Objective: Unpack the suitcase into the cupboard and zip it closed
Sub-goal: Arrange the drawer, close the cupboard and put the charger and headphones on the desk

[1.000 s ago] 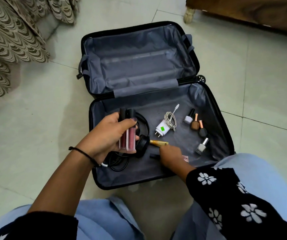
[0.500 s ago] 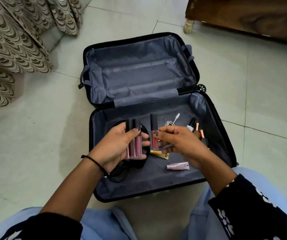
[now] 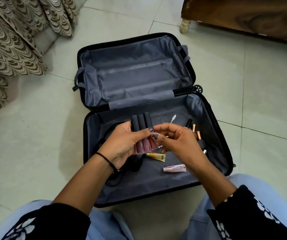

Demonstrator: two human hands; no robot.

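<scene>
A black suitcase [image 3: 216, 132] with grey lining lies open flat on the tiled floor in front of my knees. My left hand [image 3: 122, 144] holds three lip gloss tubes [image 3: 143, 134] with black caps side by side above the near half. My right hand [image 3: 177, 142] is right beside them, its thumb touching the rightmost tube, fingers loosely curled. Below in the near half lie a gold tube [image 3: 156, 156], a pink tube [image 3: 174, 168], black headphones [image 3: 135, 164] with a cable, a white charger cable tip [image 3: 173, 117] and several nail polish bottles [image 3: 197, 133], partly hidden by my hands.
The suitcase's far half [image 3: 135, 73] holds nothing but lining and straps. A patterned curtain [image 3: 14, 40] hangs at the far left. A wooden piece of furniture [image 3: 251, 16] on a pale foot stands at the far right. Pale floor tiles [image 3: 35, 135] surround the case.
My right hand picked a third lip gloss tube from the case and passed it to my left hand, which now holds three together. The pink tube lies uncovered.
</scene>
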